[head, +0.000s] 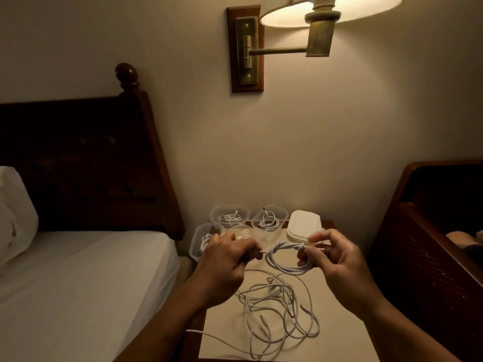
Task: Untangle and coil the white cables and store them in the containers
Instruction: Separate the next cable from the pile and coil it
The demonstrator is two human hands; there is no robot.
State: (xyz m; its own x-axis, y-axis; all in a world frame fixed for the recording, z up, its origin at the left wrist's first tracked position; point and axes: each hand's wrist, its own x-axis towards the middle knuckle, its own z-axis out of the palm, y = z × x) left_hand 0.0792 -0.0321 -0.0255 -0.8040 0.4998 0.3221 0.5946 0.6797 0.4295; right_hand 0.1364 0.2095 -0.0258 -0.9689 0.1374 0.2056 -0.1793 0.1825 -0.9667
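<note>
A coiled white cable [285,257] hangs in the air between both hands above the nightstand [230,333]. My left hand [224,259] pinches one free end of it. My right hand [334,254] grips the coil where the cable is wrapped around itself. Below lies a tangle of white cables [277,307] with several plugs showing, and one strand trails off the nightstand's left edge. At the back stand clear containers: one [229,215] and another [270,218] each hold a coiled cable, and a third [202,240] is partly hidden behind my left hand.
A stack of white lids [304,224] sits at the back right of the nightstand. A bed [78,270] with a dark headboard is on the left, dark wooden furniture [431,231] on the right. A wall lamp [321,22] hangs overhead.
</note>
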